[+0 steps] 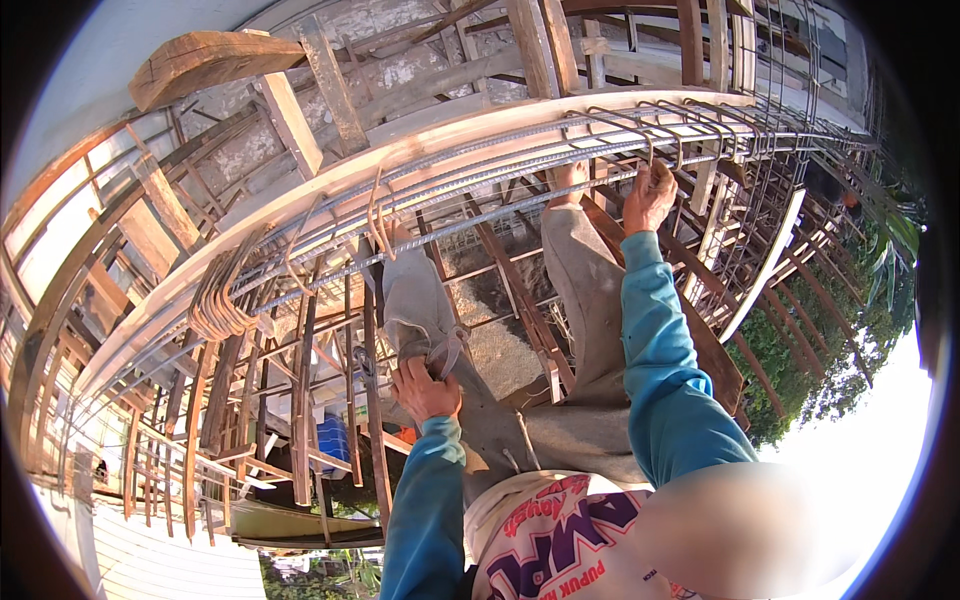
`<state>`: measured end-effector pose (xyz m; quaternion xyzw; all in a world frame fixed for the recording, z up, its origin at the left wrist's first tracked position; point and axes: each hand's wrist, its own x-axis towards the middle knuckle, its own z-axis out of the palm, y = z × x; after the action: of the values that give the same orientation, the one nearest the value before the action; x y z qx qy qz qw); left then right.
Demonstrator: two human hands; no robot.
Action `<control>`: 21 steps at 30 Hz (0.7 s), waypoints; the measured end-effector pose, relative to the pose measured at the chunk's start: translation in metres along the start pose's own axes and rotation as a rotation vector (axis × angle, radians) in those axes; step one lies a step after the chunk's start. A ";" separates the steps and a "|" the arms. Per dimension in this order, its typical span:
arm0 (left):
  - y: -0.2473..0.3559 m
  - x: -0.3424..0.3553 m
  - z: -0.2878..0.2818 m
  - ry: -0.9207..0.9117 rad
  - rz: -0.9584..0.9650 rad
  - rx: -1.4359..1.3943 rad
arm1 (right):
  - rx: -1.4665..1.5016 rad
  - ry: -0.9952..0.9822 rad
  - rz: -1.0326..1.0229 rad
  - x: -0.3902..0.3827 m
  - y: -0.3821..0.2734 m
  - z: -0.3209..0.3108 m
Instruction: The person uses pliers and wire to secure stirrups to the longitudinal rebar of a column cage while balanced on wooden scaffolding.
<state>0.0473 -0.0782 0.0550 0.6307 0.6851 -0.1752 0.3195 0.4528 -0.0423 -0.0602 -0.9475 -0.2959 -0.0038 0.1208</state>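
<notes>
My right hand (650, 198) reaches far forward, fingers closed at the lower ribbed steel reinforcing bar (520, 207), just below the bent stirrups. What its fingertips do behind the bar is partly hidden. My left hand (428, 389) rests on my grey trouser leg near the knee, fingers spread over the cloth and holding nothing visible. Several long bars run side by side along a pale timber board (430, 140). Bent steel stirrups (690, 125) hang over the bars at the right, a bunched set (222, 300) sits at the left, and a single stirrup (377, 215) hangs between.
My bare feet (568, 180) stand by the bars, above gaps between timber props (303, 400). A curved wooden piece (215, 62) juts out at the upper left. Upright steel rods (785, 80) rise at the right, near green foliage (800, 370). A blue container (333, 438) lies below.
</notes>
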 end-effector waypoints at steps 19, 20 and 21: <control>0.003 0.004 0.010 -0.001 0.061 0.075 | 0.134 -0.812 -0.202 0.026 0.003 0.011; 0.006 0.004 0.009 -0.002 0.061 0.083 | 0.112 -0.744 -0.392 0.029 0.002 0.007; 0.008 0.004 0.007 -0.003 0.062 0.093 | 0.044 -0.720 -0.408 0.037 -0.002 0.005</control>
<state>0.0564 -0.0787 0.0484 0.6656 0.6559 -0.1976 0.2962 0.4817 -0.0192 -0.0614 -0.8074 -0.5009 0.3105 0.0264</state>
